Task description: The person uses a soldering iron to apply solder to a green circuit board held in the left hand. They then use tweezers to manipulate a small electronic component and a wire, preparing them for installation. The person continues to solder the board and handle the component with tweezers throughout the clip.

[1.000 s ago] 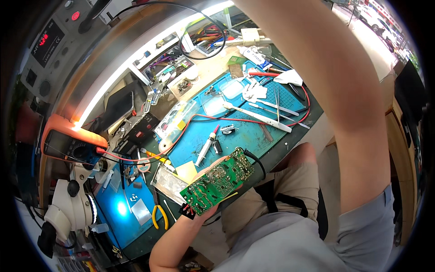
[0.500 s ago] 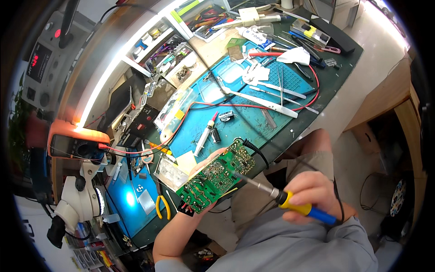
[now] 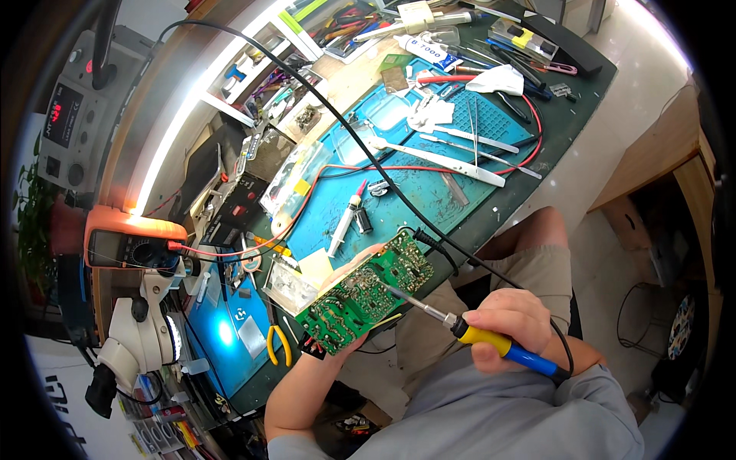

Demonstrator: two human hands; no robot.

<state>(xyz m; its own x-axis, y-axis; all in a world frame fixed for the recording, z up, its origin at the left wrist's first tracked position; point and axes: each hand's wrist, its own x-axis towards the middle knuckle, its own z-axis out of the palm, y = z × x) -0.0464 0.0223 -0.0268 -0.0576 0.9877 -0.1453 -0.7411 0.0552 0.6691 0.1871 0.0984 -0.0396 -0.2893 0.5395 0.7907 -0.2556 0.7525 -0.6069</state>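
My left hand (image 3: pixel 354 267) holds a green circuit board (image 3: pixel 366 295) from behind, its solder side turned up; most of that hand is hidden by the board. A thick black cable (image 3: pixel 437 244) leaves the board's far right end. In my right hand (image 3: pixel 515 316) is a soldering iron (image 3: pixel 484 342) with a yellow and blue handle. Its metal tip points left at the middle of the board; whether it touches cannot be made out. Beyond the board, a white syringe (image 3: pixel 341 232) with a pink tip lies on the blue mat (image 3: pixel 406 195), beside a small black cylindrical part (image 3: pixel 363 221).
The iron's black cord (image 3: pixel 337 115) arches over the bench from the control station (image 3: pixel 73 115). An orange multimeter (image 3: pixel 132 239) and a white microscope (image 3: pixel 138 330) stand at left. Yellow-handled pliers (image 3: pixel 278 345) lie near the edge. White tweezers (image 3: pixel 441 162) and a glue tube (image 3: pixel 429 52) lie farther back.
My right hand and the iron have moved left, bringing the tip farther over the board. The iron's cord has swung, and the board has shifted slightly.
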